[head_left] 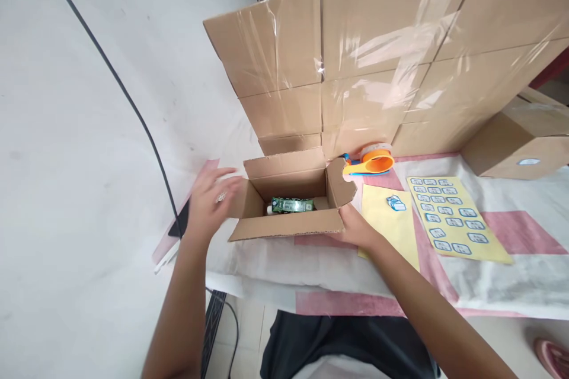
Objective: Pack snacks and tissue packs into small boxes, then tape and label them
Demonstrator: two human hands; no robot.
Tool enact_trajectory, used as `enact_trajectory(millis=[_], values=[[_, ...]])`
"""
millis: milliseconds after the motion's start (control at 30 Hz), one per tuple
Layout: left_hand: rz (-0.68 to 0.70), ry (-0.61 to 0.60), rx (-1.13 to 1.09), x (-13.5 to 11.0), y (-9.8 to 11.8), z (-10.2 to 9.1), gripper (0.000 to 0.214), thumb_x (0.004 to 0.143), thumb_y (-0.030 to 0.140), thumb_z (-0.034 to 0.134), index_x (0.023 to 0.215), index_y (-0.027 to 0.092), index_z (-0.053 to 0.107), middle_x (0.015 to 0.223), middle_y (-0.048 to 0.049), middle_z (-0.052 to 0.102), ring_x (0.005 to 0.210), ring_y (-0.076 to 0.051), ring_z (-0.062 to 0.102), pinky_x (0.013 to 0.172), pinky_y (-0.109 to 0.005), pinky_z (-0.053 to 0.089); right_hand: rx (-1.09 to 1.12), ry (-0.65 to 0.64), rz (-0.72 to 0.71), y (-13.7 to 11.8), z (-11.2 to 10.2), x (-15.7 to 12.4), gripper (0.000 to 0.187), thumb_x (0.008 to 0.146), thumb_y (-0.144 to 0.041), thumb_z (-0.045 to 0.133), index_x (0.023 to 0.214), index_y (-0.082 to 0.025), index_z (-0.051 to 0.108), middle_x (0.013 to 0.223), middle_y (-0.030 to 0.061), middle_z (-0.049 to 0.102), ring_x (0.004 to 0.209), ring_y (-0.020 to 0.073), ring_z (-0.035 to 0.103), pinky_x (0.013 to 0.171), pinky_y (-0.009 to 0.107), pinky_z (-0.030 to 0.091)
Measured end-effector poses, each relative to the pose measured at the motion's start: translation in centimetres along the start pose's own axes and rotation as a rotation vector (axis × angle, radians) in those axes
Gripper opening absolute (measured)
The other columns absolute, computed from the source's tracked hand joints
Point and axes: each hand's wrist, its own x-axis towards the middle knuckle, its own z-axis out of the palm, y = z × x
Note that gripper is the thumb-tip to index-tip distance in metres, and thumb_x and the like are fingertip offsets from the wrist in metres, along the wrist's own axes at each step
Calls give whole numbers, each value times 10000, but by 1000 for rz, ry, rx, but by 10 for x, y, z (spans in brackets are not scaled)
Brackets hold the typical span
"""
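On the desk point(489, 284) an open box point(284, 226) sits between the left hand point(208, 204), fingers spread at its left flap, and the right hand point(355, 230) at its near right corner, grip hidden, with a green tube point(291, 205) lying left-to-right inside, about midway between them.

I get one view only, the head camera: close above the tabletop's point(511, 284) near edge, facing forward and down, open box point(288, 225) mid-frame. Stacked cartons point(377, 53) close the far side, a white wall point(66, 130) the left.
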Motion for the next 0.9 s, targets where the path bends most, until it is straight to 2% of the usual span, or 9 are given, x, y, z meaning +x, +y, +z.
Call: enact_trajectory(millis=[67,100,267,367,433,567,633,733,900], values=[[-211,328,-216,-40,-9,7,489,1073,511,330,1415,302,611,1405,-93,647,1318,-265,618,1152,-505,490,21,18,-90,6,0,-2,1018,731,-408,852,1602,-225,359,1629,192,386,1520,393,386,1231,558,379],[-282,330,-335,-59,-11,15,555,1067,560,269,1478,316,550,1430,-99,634,1348,-271,605,1165,-518,482,20,18,-127,8,0,-3,1078,749,-396,846,1645,-252,265,1701,180,256,1581,384,277,1257,568,331],[-322,6,-562,-109,-6,49,1050,858,888,-8,1582,290,460,1658,-125,423,1564,-356,359,1267,-564,359,24,19,-234,1,-4,1,876,805,-365,832,1552,-356,375,1766,118,72,1625,344,173,1251,559,337],[-171,-14,-452,-102,-8,45,1136,770,994,122,1545,254,499,1654,-167,412,1554,-414,351,1269,-608,314,30,56,-266,-5,-6,6,706,775,-411,850,1374,-320,487,1734,150,182,1598,356,258,1231,568,352],[-109,-16,-399,-92,-9,40,935,838,926,310,1424,255,593,1547,-178,527,1478,-404,459,1234,-612,356,14,76,-296,-9,-6,7,673,745,-472,849,1292,-293,500,1680,174,269,1568,381,304,1221,596,342],[-252,117,-318,-64,0,39,340,981,491,512,1191,253,632,1415,-141,570,1369,-315,551,1149,-536,466,34,144,-336,-14,-2,3,568,793,-502,768,1239,-278,498,1606,162,327,1531,388,332,1212,607,332],[-327,164,-280,-48,11,39,426,944,311,528,1370,292,512,1561,-131,432,1455,-287,478,1130,-494,495,33,142,-355,-17,-1,2,580,825,-469,731,1317,-289,480,1610,154,321,1524,379,334,1207,604,340],[-245,23,-152,-28,32,34,688,901,154,471,1554,333,348,1682,-94,331,1569,-261,332,1221,-522,399,-15,115,-401,-20,-2,2,611,841,-430,707,1386,-296,464,1554,158,407,1457,369,416,1157,605,403],[17,-167,161,-23,63,29,388,994,144,410,1190,293,708,1386,-37,682,1324,-253,599,1260,-595,264,-39,137,-449,-21,-10,-1,556,809,-414,761,1284,-307,492,1380,122,619,1448,377,448,1165,643,391]])
